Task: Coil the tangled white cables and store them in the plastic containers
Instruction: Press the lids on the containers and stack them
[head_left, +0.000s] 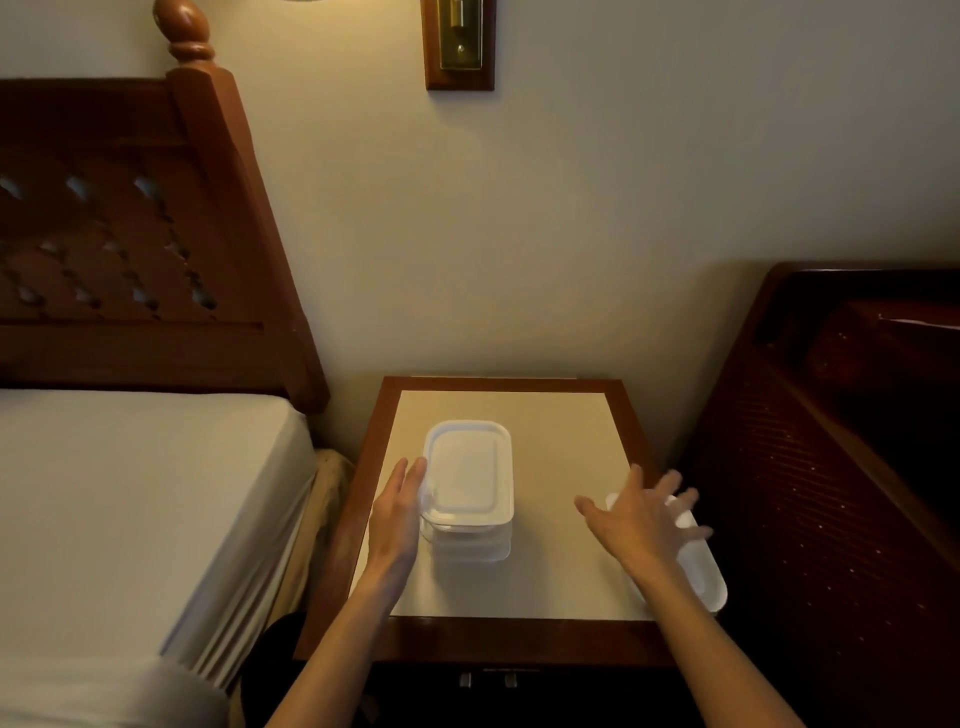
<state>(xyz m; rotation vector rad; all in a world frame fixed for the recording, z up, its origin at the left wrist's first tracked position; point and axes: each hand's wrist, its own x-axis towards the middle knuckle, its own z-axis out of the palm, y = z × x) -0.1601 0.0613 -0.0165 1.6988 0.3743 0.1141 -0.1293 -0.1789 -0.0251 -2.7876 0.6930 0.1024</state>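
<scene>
Left grip open, flat against lidded container stack; right grip spread, empty, above separate lid. Step: laying out containers; no cables visible.

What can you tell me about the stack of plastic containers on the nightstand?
The stack is translucent white plastic: rounded rectangular tubs nested or piled, several rims showing at the near side, with a lid on top that has a raised border. It stands upright left of centre on the nightstand. The left hand lies flat against its left side, fingers extended, not closed around it. Contents cannot be made out; no cables show.
</scene>
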